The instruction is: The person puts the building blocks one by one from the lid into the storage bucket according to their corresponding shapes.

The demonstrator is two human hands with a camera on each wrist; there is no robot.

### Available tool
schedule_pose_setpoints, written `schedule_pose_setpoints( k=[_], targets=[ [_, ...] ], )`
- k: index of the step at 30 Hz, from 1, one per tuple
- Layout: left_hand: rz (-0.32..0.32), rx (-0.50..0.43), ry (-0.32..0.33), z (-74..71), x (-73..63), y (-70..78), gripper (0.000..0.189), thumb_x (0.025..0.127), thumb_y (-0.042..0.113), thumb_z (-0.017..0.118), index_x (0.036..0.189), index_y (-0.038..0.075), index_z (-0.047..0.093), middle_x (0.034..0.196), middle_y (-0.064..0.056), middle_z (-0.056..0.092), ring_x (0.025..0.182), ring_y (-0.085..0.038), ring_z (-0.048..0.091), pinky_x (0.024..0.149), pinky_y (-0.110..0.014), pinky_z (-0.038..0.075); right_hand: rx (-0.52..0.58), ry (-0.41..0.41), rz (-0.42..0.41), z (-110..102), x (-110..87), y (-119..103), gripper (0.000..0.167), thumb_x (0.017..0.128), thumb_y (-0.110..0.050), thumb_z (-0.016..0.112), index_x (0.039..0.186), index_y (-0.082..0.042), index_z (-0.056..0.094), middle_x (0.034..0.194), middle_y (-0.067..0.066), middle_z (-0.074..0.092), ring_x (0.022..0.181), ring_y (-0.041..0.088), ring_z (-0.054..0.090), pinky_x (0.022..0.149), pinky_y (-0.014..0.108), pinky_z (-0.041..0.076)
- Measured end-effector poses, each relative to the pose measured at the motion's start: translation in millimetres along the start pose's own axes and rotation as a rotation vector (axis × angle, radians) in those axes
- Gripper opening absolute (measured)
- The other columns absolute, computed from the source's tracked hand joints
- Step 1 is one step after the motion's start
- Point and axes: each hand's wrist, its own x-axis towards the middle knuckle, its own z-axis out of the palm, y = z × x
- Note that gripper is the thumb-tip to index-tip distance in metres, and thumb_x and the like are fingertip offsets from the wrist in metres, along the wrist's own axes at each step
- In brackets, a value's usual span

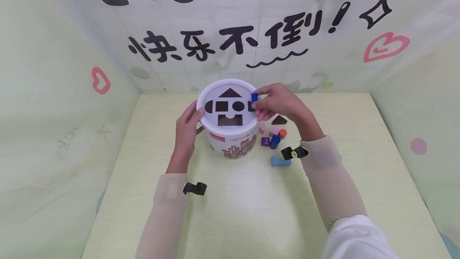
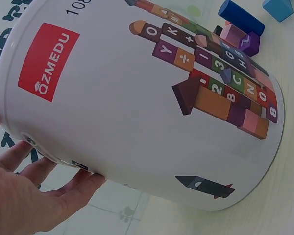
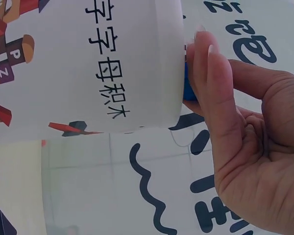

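A white bucket (image 1: 215, 141) stands on the table, its lid (image 1: 230, 84) cut with several shaped holes. My left hand (image 1: 187, 127) holds the bucket's left side, thumb at the rim and fingers around the wall. In the left wrist view those fingers touch the wall beneath the lid edge. At the lid's right side my right hand (image 1: 278, 101) pinches a small blue block (image 1: 254, 98) just over the right-hand hole, which the fingers partly cover. The right wrist view shows only a sliver of the blue block (image 3: 190, 85) past the rim.
Right of the bucket lie several loose blocks: a purple letter block (image 1: 265, 142), a dark blue cylinder (image 1: 274, 142), a light blue block (image 1: 280, 161), an orange-red piece (image 1: 282, 133) and a dark triangle (image 1: 279, 120). Printed walls enclose the table (image 1: 230, 203).
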Motion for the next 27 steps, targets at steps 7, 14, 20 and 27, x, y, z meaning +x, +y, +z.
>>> schedule_pose_setpoints(
  k=[7,14,20,27],
  targets=[
    [-0.005,0.002,0.002,0.6,-2.5,1.5,0.048,0.095,0.042,0.059,0.141,0.030,0.053,0.139,0.003,0.056,0.117,-0.020,0.057,0.096,-0.046,0.052,-0.009,-0.024,-0.011,5.1,5.6,3.0,0.043,0.090,-0.009,0.068,0.131,-0.002,0.057,0.077,0.016,0.069,0.060,0.022,0.069,0.061,0.036,0.061],
    [-0.004,0.007,0.002,1.3,-2.5,2.2,0.048,0.095,0.043,0.060,0.141,0.030,0.052,0.139,0.003,0.056,0.117,-0.020,0.057,0.095,-0.045,0.053,-0.005,-0.012,0.001,5.6,6.8,2.8,0.042,0.090,-0.010,0.068,0.131,-0.002,0.058,0.074,0.015,0.068,0.058,0.020,0.068,0.060,0.034,0.061],
    [0.002,0.000,0.002,0.9,-1.5,1.1,0.048,0.095,0.043,0.060,0.140,0.031,0.053,0.139,0.003,0.056,0.117,-0.020,0.058,0.095,-0.046,0.053,0.015,-0.015,-0.002,5.6,6.3,3.9,0.043,0.090,-0.010,0.068,0.130,0.000,0.058,0.072,0.015,0.067,0.057,0.019,0.067,0.059,0.034,0.061],
    [-0.004,0.003,0.001,1.0,0.4,0.4,0.048,0.095,0.043,0.060,0.141,0.031,0.052,0.140,0.003,0.055,0.118,-0.021,0.057,0.096,-0.046,0.053,0.025,-0.012,0.000,4.6,7.0,5.7,0.042,0.090,-0.010,0.068,0.130,-0.001,0.059,0.073,0.015,0.068,0.058,0.020,0.067,0.060,0.035,0.061]
  ],
)
